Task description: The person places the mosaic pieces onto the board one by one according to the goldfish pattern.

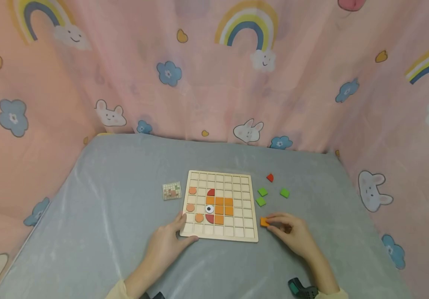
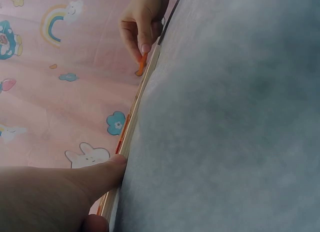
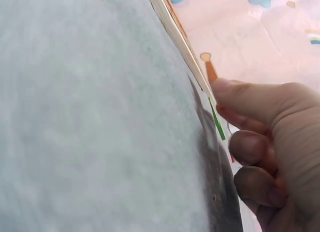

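Observation:
A wooden grid board lies on the grey cloth. Orange squares, dark red quarter-round pieces, light orange discs and a white eye disc sit in its cells. My left hand holds the board's near left corner, its thumb along the front edge and its fingers at the left side. Off the board's right edge, my right hand pinches an orange square tile between thumb and fingers. In the right wrist view the tile stands out past the thumb tip, above the cloth.
Green square tiles and a red quarter-round piece lie right of the board. A small pattern card is at its left. Beside my right forearm sits a dark device. Pink printed curtains surround the table.

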Demonstrator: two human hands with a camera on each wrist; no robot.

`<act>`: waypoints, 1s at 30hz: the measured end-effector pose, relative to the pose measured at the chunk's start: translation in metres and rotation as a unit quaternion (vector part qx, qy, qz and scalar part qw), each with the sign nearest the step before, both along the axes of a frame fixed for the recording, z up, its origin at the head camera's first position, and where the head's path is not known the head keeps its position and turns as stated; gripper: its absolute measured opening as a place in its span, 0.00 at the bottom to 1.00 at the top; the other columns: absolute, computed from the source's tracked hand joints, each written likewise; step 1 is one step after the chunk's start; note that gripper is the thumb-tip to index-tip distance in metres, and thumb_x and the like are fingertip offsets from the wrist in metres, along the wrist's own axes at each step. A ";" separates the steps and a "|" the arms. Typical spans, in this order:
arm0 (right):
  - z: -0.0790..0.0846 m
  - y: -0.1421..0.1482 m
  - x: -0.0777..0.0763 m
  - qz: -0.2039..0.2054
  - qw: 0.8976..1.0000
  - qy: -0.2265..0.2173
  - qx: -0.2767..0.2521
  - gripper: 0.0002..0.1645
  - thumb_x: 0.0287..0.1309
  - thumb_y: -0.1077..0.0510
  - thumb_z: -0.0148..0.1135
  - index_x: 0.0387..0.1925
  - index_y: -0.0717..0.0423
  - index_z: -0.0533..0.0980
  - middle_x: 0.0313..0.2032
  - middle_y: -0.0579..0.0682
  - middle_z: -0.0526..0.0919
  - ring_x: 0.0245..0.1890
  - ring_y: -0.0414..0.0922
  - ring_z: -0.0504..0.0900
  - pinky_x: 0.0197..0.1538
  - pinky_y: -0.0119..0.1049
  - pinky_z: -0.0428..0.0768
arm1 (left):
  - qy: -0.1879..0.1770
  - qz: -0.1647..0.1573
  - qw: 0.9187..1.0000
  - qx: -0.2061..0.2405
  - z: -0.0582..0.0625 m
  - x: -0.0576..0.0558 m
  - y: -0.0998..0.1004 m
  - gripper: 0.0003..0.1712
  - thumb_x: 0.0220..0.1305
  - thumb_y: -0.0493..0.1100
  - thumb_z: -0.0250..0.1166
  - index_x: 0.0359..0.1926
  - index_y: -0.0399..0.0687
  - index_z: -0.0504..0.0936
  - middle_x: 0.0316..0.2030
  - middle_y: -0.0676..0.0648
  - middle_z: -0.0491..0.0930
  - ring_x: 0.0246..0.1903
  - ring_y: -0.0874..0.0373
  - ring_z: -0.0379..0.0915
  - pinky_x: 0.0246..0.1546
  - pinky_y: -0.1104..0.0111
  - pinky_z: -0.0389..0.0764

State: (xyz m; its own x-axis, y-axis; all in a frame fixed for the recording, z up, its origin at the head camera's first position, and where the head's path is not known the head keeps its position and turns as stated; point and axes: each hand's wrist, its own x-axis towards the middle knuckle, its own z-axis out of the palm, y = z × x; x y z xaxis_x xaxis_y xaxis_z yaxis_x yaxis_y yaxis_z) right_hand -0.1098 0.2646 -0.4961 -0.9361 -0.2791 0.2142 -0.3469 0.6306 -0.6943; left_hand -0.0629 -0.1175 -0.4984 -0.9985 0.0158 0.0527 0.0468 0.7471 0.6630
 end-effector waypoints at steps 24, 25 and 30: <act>0.027 -0.040 -0.019 0.020 0.997 0.070 0.007 0.13 0.54 0.67 0.81 0.40 0.50 0.91 0.44 0.48 0.91 0.25 0.32 0.73 0.27 0.29 0.74 | 0.006 -0.002 1.000 -0.006 0.001 0.001 0.000 0.46 0.52 0.59 0.83 0.68 0.42 0.82 0.68 0.41 0.79 0.60 0.36 0.81 0.51 0.46 0.86; 0.027 -0.043 -0.020 0.026 0.997 0.073 0.004 0.13 0.54 0.67 0.80 0.40 0.51 0.91 0.44 0.48 0.91 0.25 0.32 0.73 0.27 0.29 0.74 | 0.005 -0.001 1.000 -0.007 0.001 0.001 0.000 0.46 0.52 0.59 0.83 0.68 0.42 0.82 0.68 0.41 0.79 0.60 0.35 0.82 0.50 0.46 0.86; 0.030 -0.058 -0.024 0.050 0.994 0.094 -0.008 0.13 0.52 0.69 0.81 0.40 0.53 0.91 0.44 0.49 0.91 0.25 0.31 0.73 0.26 0.29 0.74 | 0.005 0.001 1.000 -0.008 0.001 0.001 0.000 0.46 0.52 0.60 0.83 0.68 0.43 0.82 0.68 0.42 0.79 0.59 0.35 0.82 0.49 0.46 0.86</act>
